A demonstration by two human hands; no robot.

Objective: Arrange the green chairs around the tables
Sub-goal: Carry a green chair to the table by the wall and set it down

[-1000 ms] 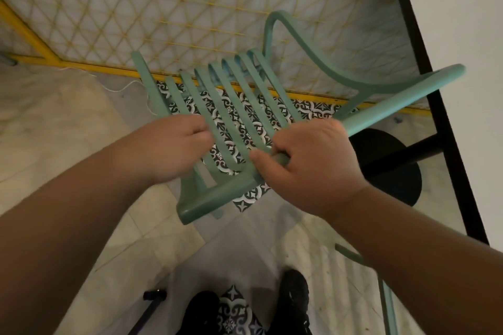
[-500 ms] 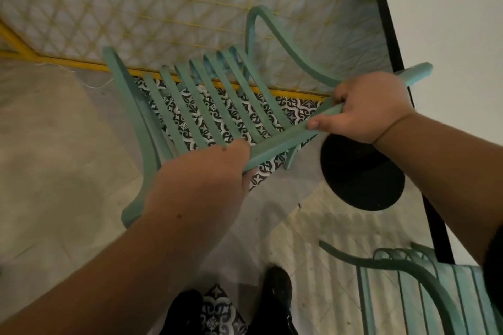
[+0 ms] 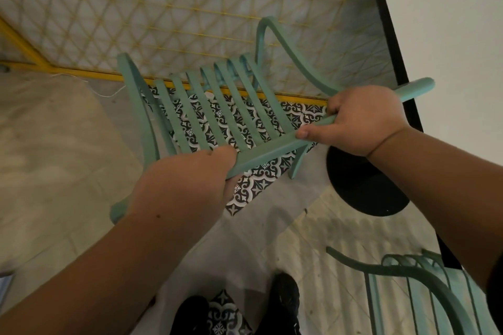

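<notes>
Green slats mark the chair [image 3: 217,114], which stands on the patterned floor tiles [image 3: 255,185] in front of the yellow mesh fence [image 3: 163,8]. The left hand [image 3: 187,179] clasps the chair's top rail near its left end. The right hand [image 3: 362,119] grips the same rail further right, beside the white table [image 3: 449,35]. A second green chair [image 3: 424,294] sits at the lower right.

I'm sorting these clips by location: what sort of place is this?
Probably a cafe or restaurant seating area. Both hands hold a green chair beside a white table standing on a round black base, a second green chair stands nearby, and patterned floor tiles run along a yellow lattice screen.
</notes>
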